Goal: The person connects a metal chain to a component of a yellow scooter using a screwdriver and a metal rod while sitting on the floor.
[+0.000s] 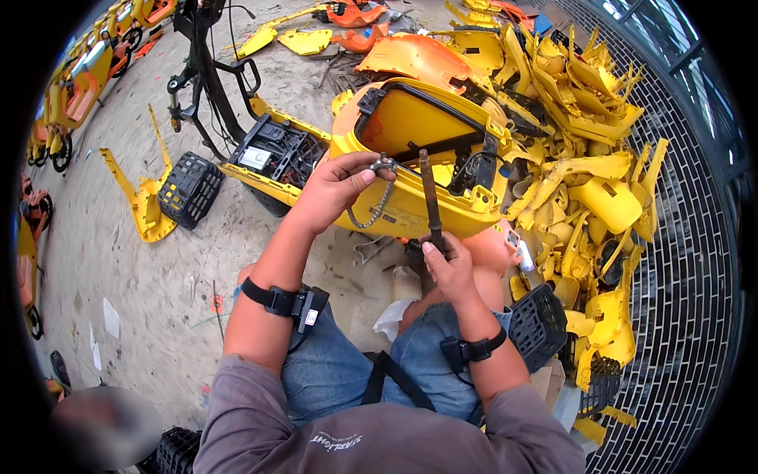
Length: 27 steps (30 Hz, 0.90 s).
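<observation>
My left hand (342,178) pinches a small metal fitting at the end of a grey chain (365,221), which hangs in a curve below the fingers. My right hand (448,270) is closed round the lower end of a long, brownish metal rod (429,189), held upright. Both hands are in front of a yellow plastic housing (466,213) with a black-rimmed opening. Left of it, an open yellow tray (306,154) holds black electronic parts and wiring.
Broken yellow panels (602,204) pile up on the right, with orange shells (410,62) behind. A black frame (204,83) stands left of the housing. Black crates (189,189) (537,324) lie either side. Yellow vehicles (87,83) line the far left; a brick surface (663,332) borders the right.
</observation>
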Each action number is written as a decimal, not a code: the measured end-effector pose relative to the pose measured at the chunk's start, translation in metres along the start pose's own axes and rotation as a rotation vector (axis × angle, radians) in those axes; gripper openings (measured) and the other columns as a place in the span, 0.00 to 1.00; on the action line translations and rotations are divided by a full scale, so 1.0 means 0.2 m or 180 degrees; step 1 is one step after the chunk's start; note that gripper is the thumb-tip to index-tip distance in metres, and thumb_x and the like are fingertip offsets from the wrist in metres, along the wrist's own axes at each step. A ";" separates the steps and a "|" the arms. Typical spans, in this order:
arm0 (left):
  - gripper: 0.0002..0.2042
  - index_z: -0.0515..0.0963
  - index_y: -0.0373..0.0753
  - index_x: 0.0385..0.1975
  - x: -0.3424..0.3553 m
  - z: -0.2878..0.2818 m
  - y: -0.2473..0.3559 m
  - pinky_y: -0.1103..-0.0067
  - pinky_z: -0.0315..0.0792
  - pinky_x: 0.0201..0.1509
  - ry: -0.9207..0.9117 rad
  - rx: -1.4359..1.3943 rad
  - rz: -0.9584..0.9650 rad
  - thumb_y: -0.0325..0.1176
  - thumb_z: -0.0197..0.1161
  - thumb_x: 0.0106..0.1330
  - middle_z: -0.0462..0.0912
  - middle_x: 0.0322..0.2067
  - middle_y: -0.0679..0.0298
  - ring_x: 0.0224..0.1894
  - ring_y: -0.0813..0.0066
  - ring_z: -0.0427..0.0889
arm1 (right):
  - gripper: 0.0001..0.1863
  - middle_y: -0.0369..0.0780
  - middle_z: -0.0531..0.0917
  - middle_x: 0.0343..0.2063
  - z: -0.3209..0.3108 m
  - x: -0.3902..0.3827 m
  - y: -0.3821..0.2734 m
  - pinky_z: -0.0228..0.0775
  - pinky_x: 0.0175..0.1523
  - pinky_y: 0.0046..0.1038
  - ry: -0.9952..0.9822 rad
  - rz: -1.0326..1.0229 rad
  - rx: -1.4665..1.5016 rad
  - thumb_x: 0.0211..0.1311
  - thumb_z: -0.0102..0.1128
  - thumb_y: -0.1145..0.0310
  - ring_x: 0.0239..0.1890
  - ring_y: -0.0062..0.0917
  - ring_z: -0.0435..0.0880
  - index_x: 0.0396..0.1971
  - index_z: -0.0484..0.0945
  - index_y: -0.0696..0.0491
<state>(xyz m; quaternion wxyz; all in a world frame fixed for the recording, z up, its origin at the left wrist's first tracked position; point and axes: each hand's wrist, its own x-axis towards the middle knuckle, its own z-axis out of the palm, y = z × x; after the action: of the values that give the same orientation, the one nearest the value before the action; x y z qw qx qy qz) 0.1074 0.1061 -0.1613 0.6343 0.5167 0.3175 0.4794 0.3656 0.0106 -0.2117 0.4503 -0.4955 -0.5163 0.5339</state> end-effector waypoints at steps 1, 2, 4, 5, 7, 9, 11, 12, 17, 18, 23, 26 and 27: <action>0.17 0.74 0.32 0.59 0.00 -0.01 -0.01 0.90 0.63 0.27 -0.0106 0.0004 -0.0054 0.31 0.58 0.73 0.88 0.44 0.67 0.24 0.90 0.68 | 0.13 0.30 0.75 0.27 0.00 0.00 0.00 0.64 0.33 0.18 0.0046 -0.0026 -0.0022 0.71 0.61 0.65 0.27 0.12 0.71 0.46 0.78 0.60; 0.18 0.74 0.32 0.60 0.00 -0.01 -0.01 0.90 0.62 0.27 -0.0214 0.0007 -0.0109 0.31 0.59 0.73 0.88 0.44 0.67 0.23 0.90 0.67 | 0.13 0.30 0.75 0.26 0.01 0.01 0.00 0.65 0.33 0.18 0.0094 -0.0052 -0.0045 0.71 0.61 0.65 0.27 0.12 0.71 0.46 0.78 0.60; 0.17 0.75 0.33 0.59 -0.03 -0.01 -0.03 0.88 0.65 0.30 -0.0425 -0.0104 -0.0066 0.31 0.59 0.73 0.87 0.44 0.65 0.30 0.88 0.74 | 0.13 0.31 0.76 0.26 0.02 0.01 0.00 0.65 0.33 0.18 0.0098 -0.0023 0.0093 0.71 0.61 0.66 0.27 0.12 0.71 0.45 0.78 0.60; 0.17 0.75 0.34 0.59 -0.04 0.00 -0.05 0.87 0.66 0.31 -0.0479 -0.0135 -0.0008 0.32 0.59 0.73 0.87 0.44 0.64 0.33 0.86 0.76 | 0.12 0.31 0.76 0.26 0.02 0.01 0.00 0.66 0.33 0.19 0.0104 -0.0010 0.0162 0.71 0.60 0.66 0.26 0.13 0.72 0.45 0.78 0.60; 0.16 0.76 0.35 0.57 -0.05 0.00 -0.09 0.83 0.71 0.38 -0.0574 -0.0108 -0.0005 0.32 0.60 0.73 0.87 0.44 0.61 0.42 0.79 0.81 | 0.12 0.32 0.77 0.26 0.04 0.00 -0.03 0.66 0.33 0.19 0.0135 0.0008 0.0180 0.71 0.60 0.66 0.27 0.13 0.73 0.45 0.78 0.59; 0.15 0.76 0.35 0.56 -0.06 0.01 -0.12 0.81 0.73 0.42 -0.0701 -0.0176 0.0060 0.32 0.60 0.73 0.87 0.44 0.61 0.43 0.77 0.81 | 0.11 0.32 0.78 0.27 0.05 -0.02 -0.05 0.67 0.34 0.19 0.0241 0.0011 0.0214 0.71 0.60 0.66 0.28 0.14 0.74 0.44 0.78 0.59; 0.15 0.76 0.34 0.55 -0.08 0.04 -0.15 0.79 0.74 0.45 -0.0842 -0.0293 0.0080 0.31 0.61 0.72 0.86 0.44 0.60 0.43 0.75 0.82 | 0.11 0.31 0.77 0.27 0.08 -0.03 -0.04 0.66 0.33 0.19 0.0350 -0.0182 0.0220 0.71 0.61 0.66 0.28 0.13 0.74 0.44 0.78 0.59; 0.14 0.76 0.34 0.54 -0.09 0.05 -0.16 0.77 0.75 0.47 -0.0924 -0.0379 0.0068 0.31 0.61 0.72 0.86 0.45 0.60 0.44 0.74 0.82 | 0.11 0.31 0.77 0.27 0.08 -0.04 -0.03 0.66 0.33 0.19 0.0413 -0.0285 0.0212 0.71 0.61 0.66 0.28 0.13 0.73 0.44 0.79 0.58; 0.10 0.79 0.33 0.49 -0.16 0.13 -0.21 0.76 0.74 0.51 -0.1084 -0.0593 -0.0121 0.27 0.61 0.71 0.83 0.46 0.61 0.45 0.73 0.81 | 0.13 0.29 0.76 0.27 0.07 -0.08 -0.08 0.63 0.32 0.16 -0.0007 -0.0290 0.0757 0.71 0.62 0.64 0.26 0.11 0.71 0.48 0.79 0.57; 0.09 0.79 0.34 0.48 -0.16 0.15 -0.22 0.76 0.73 0.53 -0.1110 -0.0409 0.0000 0.27 0.62 0.70 0.83 0.45 0.61 0.46 0.72 0.80 | 0.14 0.29 0.76 0.28 0.07 -0.09 -0.07 0.63 0.31 0.16 -0.0047 -0.0359 0.0786 0.71 0.63 0.63 0.27 0.11 0.71 0.48 0.79 0.57; 0.06 0.81 0.34 0.41 -0.18 0.27 -0.21 0.75 0.67 0.59 -0.1136 0.0281 0.0267 0.24 0.63 0.67 0.79 0.44 0.62 0.50 0.69 0.76 | 0.17 0.30 0.77 0.29 0.05 -0.13 -0.05 0.62 0.32 0.16 -0.0260 -0.0216 0.0807 0.70 0.65 0.60 0.28 0.11 0.72 0.49 0.78 0.57; 0.06 0.81 0.34 0.41 -0.18 0.28 -0.26 0.75 0.68 0.58 -0.1119 0.0460 0.0317 0.23 0.63 0.66 0.78 0.43 0.62 0.49 0.69 0.76 | 0.17 0.29 0.76 0.27 0.04 -0.14 -0.03 0.60 0.30 0.17 -0.0186 -0.0138 0.0778 0.69 0.66 0.60 0.26 0.10 0.69 0.48 0.79 0.58; 0.06 0.81 0.34 0.41 -0.18 0.29 -0.26 0.75 0.68 0.58 -0.1115 0.0577 0.0360 0.23 0.63 0.66 0.78 0.43 0.62 0.49 0.69 0.76 | 0.16 0.29 0.76 0.27 0.03 -0.14 -0.04 0.59 0.30 0.17 -0.0186 -0.0092 0.0788 0.69 0.66 0.61 0.26 0.10 0.69 0.46 0.80 0.57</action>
<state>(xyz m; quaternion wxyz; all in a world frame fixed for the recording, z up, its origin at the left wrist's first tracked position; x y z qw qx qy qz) 0.1626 0.0521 -0.1986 0.6028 0.6642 0.2147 0.3865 0.3629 -0.0180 -0.2027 0.5004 -0.4129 -0.4665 0.6012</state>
